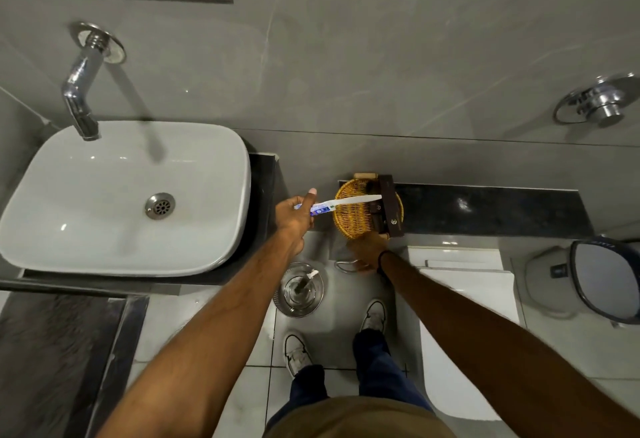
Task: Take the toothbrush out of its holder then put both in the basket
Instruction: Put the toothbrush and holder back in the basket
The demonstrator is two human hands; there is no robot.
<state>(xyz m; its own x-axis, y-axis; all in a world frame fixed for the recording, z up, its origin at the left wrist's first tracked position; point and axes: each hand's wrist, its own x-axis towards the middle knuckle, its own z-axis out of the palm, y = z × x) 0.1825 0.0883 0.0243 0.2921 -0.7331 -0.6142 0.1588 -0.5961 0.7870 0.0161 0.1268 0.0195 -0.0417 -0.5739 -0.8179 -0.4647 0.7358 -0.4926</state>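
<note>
My left hand (294, 214) pinches a white toothbrush (349, 200) by its blue-labelled end, and the brush points right across the round woven basket (346, 226). The basket stands on a black ledge (485, 209). A long dark brown holder (389, 205) lies over the basket's right side, with the brush's far tip touching it. My right hand (367, 249) is at the basket's near rim, fingers closed on the holder's near end. Other dark items lie inside the basket beside the holder.
A white basin (104, 202) with a chrome tap (81, 91) sits left of the basket. On the floor below stand a steel bin (298, 290) and a white toilet (464, 326). A chrome flush knob (601, 101) is on the wall.
</note>
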